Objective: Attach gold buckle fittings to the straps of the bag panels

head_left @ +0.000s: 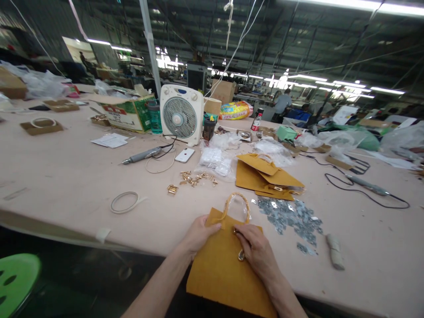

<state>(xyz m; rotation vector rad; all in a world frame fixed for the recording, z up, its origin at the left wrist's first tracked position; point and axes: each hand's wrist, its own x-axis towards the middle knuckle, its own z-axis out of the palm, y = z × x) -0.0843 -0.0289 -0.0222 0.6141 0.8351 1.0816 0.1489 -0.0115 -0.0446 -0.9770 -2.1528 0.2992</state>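
Note:
A mustard-yellow bag panel with a looped handle lies over the table's near edge. My left hand grips its upper left corner, thumb on top. My right hand rests on the panel's upper middle, fingers curled and pressed around a small gold metal fitting. A stack of similar yellow panels lies farther back. Loose gold hardware and a gold buckle are scattered to the left.
Several small silver packets lie right of the handle, beside a rolled cloth. A white fan, phone, electric screwdriver, tape ring, plastic bags and a green stool surround me. A person stands at the back.

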